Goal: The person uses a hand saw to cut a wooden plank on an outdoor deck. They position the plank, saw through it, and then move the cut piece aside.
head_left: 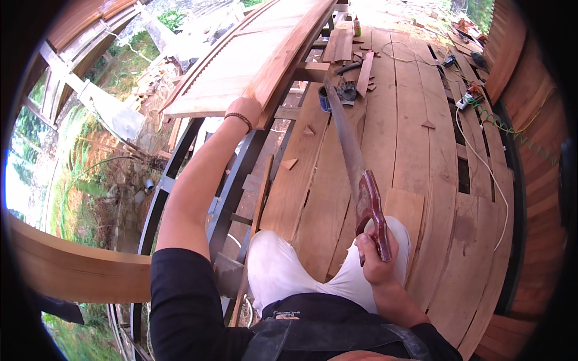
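Observation:
My right hand (378, 256) is wrapped round the glossy red-brown handle of a hand saw (347, 139). The long blade points forward, held out over the plank floor, and its tip reaches near a short wooden block (313, 71). At the near end of a louvered wooden panel (280, 66), my left hand (244, 111) is closed on the corner, with the fingertips hidden. The panel lies on a dark metal frame (244, 162) to the left. Between the saw blade and the panel there is a gap.
Offcuts, a blue can (325, 99), dark gloves (346, 91) and a small bottle (357, 26) lie ahead on the plank floor (409, 138). A white cable (481, 157) and a power tool (472, 96) are at right. Gaps run between some planks. A curved beam (84, 262) stands at left.

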`<state>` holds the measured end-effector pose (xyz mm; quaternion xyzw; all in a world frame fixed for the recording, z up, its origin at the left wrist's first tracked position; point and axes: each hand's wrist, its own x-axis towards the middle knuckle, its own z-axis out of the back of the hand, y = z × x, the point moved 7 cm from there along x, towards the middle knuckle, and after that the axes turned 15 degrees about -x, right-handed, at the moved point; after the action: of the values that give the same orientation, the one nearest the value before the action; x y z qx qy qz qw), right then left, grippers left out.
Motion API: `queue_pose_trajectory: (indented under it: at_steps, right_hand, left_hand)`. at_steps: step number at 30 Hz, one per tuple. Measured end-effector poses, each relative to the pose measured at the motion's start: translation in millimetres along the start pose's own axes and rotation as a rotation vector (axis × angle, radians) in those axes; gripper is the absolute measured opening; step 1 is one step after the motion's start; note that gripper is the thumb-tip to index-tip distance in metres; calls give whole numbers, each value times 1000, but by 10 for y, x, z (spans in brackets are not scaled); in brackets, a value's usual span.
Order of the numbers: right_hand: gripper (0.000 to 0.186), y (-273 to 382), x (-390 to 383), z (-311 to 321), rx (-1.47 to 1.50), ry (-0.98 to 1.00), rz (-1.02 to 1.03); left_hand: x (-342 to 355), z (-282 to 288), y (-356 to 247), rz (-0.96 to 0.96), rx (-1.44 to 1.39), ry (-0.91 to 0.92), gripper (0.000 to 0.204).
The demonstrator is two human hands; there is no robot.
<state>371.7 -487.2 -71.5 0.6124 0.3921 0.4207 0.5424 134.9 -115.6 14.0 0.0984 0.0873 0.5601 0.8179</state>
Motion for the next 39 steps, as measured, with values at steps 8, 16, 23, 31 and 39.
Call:
queue_pose_trajectory:
  at_steps: [8, 16, 23, 31, 39]
  right_hand:
    - [9, 12, 69, 20, 7, -3, -20]
    - [7, 121, -49, -41, -71, 9, 15]
    - [3, 359, -112, -114, -179, -32, 87]
    - [4, 563, -212, -102, -176, -196, 335]
    - [9, 823, 28, 580, -885, -416, 278]
  left_hand:
    - [52, -79, 128, 110, -163, -141, 27]
    - [-676, -165, 1131, 512, -668, -382, 66]
    - [-1132, -829, 762, 461, -881, -165, 60]
    - [-1536, -1577, 657, 538, -787, 122, 78]
    - [-1627, -1462, 660, 516, -846, 118, 51]
